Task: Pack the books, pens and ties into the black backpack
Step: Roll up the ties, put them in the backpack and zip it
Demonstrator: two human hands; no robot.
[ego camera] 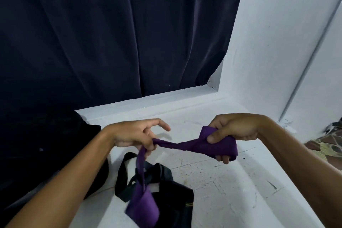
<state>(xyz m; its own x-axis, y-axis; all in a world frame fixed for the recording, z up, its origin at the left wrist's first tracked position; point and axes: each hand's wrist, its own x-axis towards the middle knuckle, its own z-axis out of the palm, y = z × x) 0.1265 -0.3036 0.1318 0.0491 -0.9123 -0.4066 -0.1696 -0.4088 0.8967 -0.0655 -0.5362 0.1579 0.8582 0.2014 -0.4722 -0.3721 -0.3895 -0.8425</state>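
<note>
Both hands grasp the purple tie [185, 145] above the bench [212, 181]: right hand [235, 131] clutching the bunched end, left hand [137, 135] pinching mid-length. Soft, light and floppy, it probably handles best rolled.

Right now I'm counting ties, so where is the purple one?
In the head view the purple tie is stretched between both hands above the white ledge, its wide end dangling over a black tie.

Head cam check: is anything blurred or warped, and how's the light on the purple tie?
Head view: the purple tie is sharp between the hands, but its hanging end is motion-blurred; wide-angle distortion bends the wall edge; light is dim and bluish, and the black backpack loses detail in shadow.
</note>
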